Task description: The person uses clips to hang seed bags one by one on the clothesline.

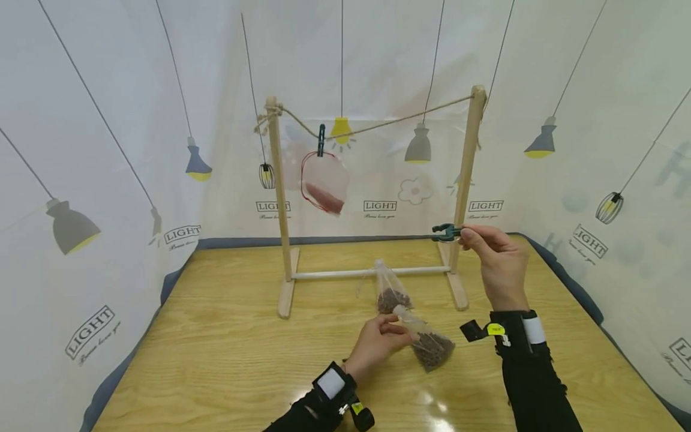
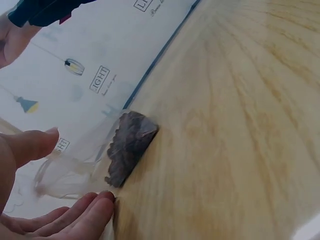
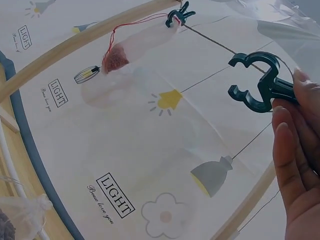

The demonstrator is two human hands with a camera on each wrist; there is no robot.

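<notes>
My right hand (image 1: 499, 264) pinches a dark green plastic clip (image 1: 445, 233) by its handles, near the rack's right post. In the right wrist view, the curved jaws of this clip (image 3: 257, 82) stand apart with nothing between them. Low over the table, my left hand (image 1: 378, 343) is beside the neck of a sheer drawstring bag (image 1: 433, 349) with dark contents. Its thumb (image 2: 35, 145) and fingers are spread on either side of the bag's pale top in the left wrist view. A similar sheer bag (image 1: 394, 299) lies just behind.
A wooden rack (image 1: 281, 192) stands at the back of the table (image 1: 216, 336), with a sagging rope (image 1: 399, 119) between its posts. Another green clip (image 1: 321, 141) holds a sheer bag (image 1: 326, 195) with reddish contents and red cord on the rope. A white bar (image 1: 335, 275) joins the feet.
</notes>
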